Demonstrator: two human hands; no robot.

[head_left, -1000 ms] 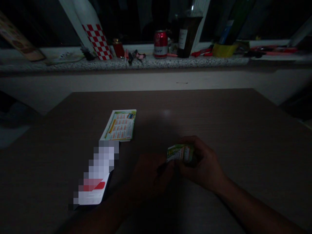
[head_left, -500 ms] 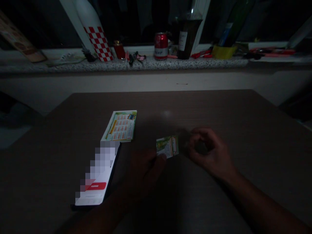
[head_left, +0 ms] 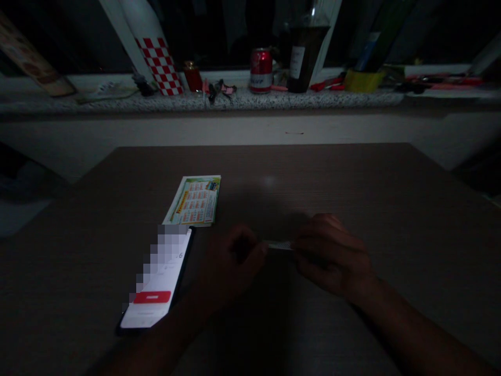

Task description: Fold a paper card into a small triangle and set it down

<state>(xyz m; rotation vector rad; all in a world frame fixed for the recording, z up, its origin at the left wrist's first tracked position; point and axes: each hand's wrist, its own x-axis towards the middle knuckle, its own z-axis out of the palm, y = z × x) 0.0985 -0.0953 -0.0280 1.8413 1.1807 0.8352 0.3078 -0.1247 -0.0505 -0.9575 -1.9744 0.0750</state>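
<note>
Two bare hands are in view above one brown, wood-grained table [head_left: 352,183]. The left hand [head_left: 233,263] has thumb and fingertips closed on the left end of one thin, pale strip of paper or card [head_left: 279,245]. The right hand [head_left: 336,256] meets the strip's other end, its fingers bent around that end. The strip spans the gap between the two hands, seen nearly edge-on; its printing cannot be read.

One black-edged smartphone [head_left: 156,284] lies to the left of the left hand, screen lit and facing up, with one red button-shaped bar; the upper part of the display is blurred out. The left forearm passes close by the phone's lower corner. Beyond the left hand and to its left lies one pile of white and green printed paper sheets [head_left: 195,201], near the phone's far end; the sheets cannot be counted.

Far beyond both hands, one speckled stone sill [head_left: 242,103] carries, among smaller items, one white bottle with red checks [head_left: 158,65], one small red bottle with a gold-coloured cap [head_left: 192,78], one red and silver drinks can [head_left: 261,70], one dark bottle with a white label [head_left: 305,57] and one yellow ring-shaped object [head_left: 364,81].
</note>
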